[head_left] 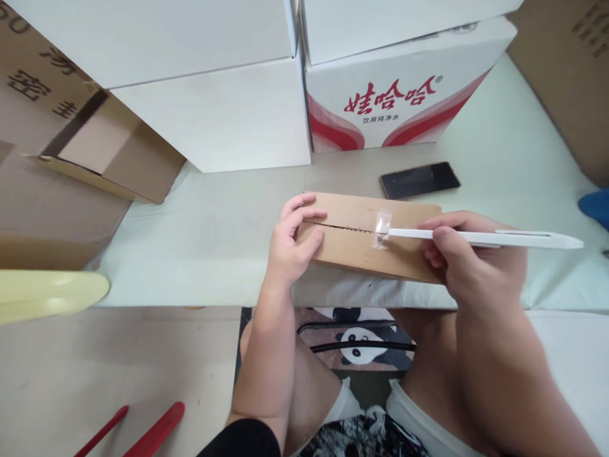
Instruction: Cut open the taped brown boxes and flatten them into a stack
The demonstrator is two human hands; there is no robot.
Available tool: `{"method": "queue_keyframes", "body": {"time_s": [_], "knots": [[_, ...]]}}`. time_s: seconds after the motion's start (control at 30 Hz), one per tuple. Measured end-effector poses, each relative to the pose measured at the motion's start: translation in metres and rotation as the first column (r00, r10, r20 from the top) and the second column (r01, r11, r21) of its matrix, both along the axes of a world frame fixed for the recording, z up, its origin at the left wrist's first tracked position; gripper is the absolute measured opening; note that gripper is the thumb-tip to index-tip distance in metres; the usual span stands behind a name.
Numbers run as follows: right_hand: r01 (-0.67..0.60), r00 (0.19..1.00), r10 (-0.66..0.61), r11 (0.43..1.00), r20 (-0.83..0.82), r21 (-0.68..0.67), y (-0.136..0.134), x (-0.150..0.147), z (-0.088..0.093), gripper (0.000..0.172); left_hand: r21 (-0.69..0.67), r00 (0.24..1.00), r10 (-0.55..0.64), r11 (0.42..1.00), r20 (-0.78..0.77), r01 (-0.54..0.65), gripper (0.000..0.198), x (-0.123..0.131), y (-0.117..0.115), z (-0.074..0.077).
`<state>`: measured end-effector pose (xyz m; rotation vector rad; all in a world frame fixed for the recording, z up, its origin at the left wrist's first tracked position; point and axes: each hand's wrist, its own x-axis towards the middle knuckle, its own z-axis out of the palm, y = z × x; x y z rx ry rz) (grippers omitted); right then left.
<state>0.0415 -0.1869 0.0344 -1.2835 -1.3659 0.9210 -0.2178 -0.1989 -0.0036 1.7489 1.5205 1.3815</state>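
Observation:
A small flat brown cardboard box [361,244] lies on the pale green table, its top flaps meeting in a seam with a strip of clear tape [382,230] across it. My left hand [292,244] rests on the box's left end, fingers curled over it and pressing on the flaps. My right hand [469,257] is closed round a long white pen-like tool [480,238], held level, its tip touching the tape at the seam.
A black phone [419,179] lies just behind the box. White cartons [214,114], one with red print [394,105], stand at the back. Open brown cartons [71,165] crowd the left; another is at the far right [566,70]. A yellow rim [47,293] and red handles [152,435] sit lower left.

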Motion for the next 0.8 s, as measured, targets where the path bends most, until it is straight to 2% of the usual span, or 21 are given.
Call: {"method": "queue_keyframes", "body": {"time_s": [0.37,0.67,0.8], "knots": [[0.000,0.992,-0.002,1.000,0.126,0.017,-0.001,0.000,-0.001,0.011,0.004,1.000,-0.012,1.000,-0.006,0.012,0.018,0.000,-0.001,0.000],[-0.110,0.937,0.043,0.979,0.346,0.174,0.002,-0.007,0.015,0.010,-0.005,1.000,0.007,1.000,-0.009,-0.007,0.016,0.002,-0.001,0.001],[-0.119,0.936,0.038,0.970,0.351,0.213,0.001,-0.009,0.014,0.011,-0.007,1.000,0.001,1.000,0.001,-0.001,0.016,0.001,-0.001,0.001]]}}
